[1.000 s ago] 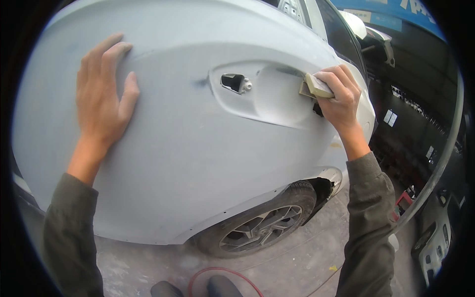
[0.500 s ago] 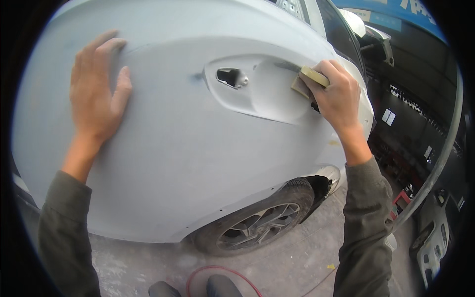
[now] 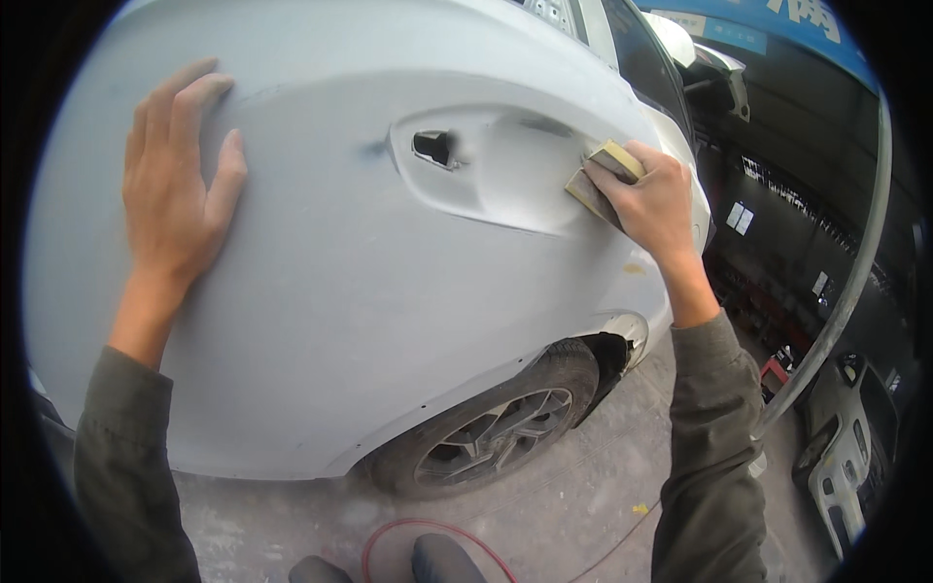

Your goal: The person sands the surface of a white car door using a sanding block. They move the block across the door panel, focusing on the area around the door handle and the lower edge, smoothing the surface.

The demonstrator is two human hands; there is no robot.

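Observation:
A pale grey primed car body panel fills most of the view, with a recessed door handle pocket and a small hole in it. My left hand lies flat and spread on the panel's left part. My right hand grips a tan sanding block with a dark underside, pressed against the right end of the handle recess.
A wheel with a dark alloy rim sits below the panel on a dusty concrete floor. A red hose curves by my shoes at the bottom edge. Another white vehicle part stands at the lower right, beside dark shop shelving.
My right hand slid the sanding block leftward and down along the handle recess. The view shifted slightly; my left hand stays flat on the panel.

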